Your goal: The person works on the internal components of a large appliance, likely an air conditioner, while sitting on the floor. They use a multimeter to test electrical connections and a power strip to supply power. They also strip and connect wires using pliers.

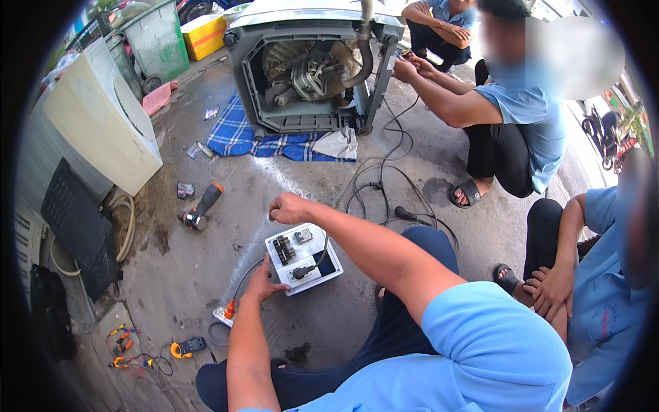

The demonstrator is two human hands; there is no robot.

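A white electrical box lies on the concrete before me. On its face are a black terminal block, a small socket and a dark panel; a black plug sits in it with its cable rising. My left hand rests along the box's left edge, thumb and fingers spread apart. Just above the box's far edge hovers my right hand, its fingers curled together; whatever they may hold is hidden. Left of the box is a power strip with an orange plug in it.
A washing machine lies tipped, its motor side exposed, on a blue checked cloth. Nearby lie a cordless drill, a clamp meter, test leads and looped black cable. Co-workers squat at right; a white appliance casing leans left.
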